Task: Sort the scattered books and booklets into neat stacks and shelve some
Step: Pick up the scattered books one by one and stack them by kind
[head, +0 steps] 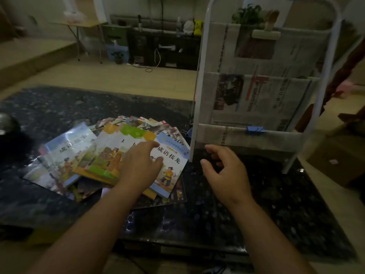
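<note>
Resting on the fanned books at centre-left of frame, left hand with fingers relaxed, right hand loosely curled, holding nothing, over dark desk, white rack upper right

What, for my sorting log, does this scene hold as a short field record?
surface: dark speckled table
books: loose fanned pile, unsorted
left hand: fingers straight, on the pile
right hand: loosely curled, holds nothing, above the table
rack: white frame, newspapers hung on its rails, right of pile
clip: blue binder clip on a low rail
</note>
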Demonstrator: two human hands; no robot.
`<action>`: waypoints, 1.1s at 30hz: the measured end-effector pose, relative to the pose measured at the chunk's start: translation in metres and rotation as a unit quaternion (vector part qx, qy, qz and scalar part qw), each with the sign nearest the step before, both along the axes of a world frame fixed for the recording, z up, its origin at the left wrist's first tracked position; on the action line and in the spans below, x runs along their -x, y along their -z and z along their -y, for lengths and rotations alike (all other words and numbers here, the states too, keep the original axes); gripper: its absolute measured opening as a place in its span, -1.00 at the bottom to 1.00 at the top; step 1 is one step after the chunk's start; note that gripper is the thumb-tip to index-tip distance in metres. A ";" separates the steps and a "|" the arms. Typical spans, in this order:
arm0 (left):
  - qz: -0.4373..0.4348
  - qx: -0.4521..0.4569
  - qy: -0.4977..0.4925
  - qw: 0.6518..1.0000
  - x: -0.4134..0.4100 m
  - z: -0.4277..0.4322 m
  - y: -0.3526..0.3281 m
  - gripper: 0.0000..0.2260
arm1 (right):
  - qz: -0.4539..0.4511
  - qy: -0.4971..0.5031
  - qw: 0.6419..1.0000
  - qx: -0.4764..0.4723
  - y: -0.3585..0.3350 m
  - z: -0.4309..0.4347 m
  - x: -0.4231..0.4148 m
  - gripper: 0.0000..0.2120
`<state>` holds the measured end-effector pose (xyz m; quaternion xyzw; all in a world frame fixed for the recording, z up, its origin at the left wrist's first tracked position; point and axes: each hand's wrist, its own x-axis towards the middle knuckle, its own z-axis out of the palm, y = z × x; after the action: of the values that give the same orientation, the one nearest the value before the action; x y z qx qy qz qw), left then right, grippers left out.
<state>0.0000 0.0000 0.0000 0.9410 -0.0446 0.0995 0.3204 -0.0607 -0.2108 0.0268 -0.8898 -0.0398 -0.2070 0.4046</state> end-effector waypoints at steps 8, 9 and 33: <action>-0.098 -0.253 -0.076 0.960 -0.005 -0.006 0.033 -0.31 | -0.230 -0.043 0.972 0.020 0.021 -0.020 -0.018 -0.51; -0.102 -0.264 -0.078 0.956 -0.006 -0.007 0.036 -0.30 | -0.252 -0.048 0.967 -0.008 0.027 -0.026 -0.021 -0.52; -0.243 0.265 -0.048 0.932 -0.011 -0.023 -0.013 -0.81 | -0.393 0.055 0.871 -0.290 0.058 -0.075 -0.043 -0.82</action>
<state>0.0108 0.0228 0.0131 0.8183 0.1077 -0.1085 0.5541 -0.0173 -0.1356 -0.0314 -0.7415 0.2335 0.1352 0.6143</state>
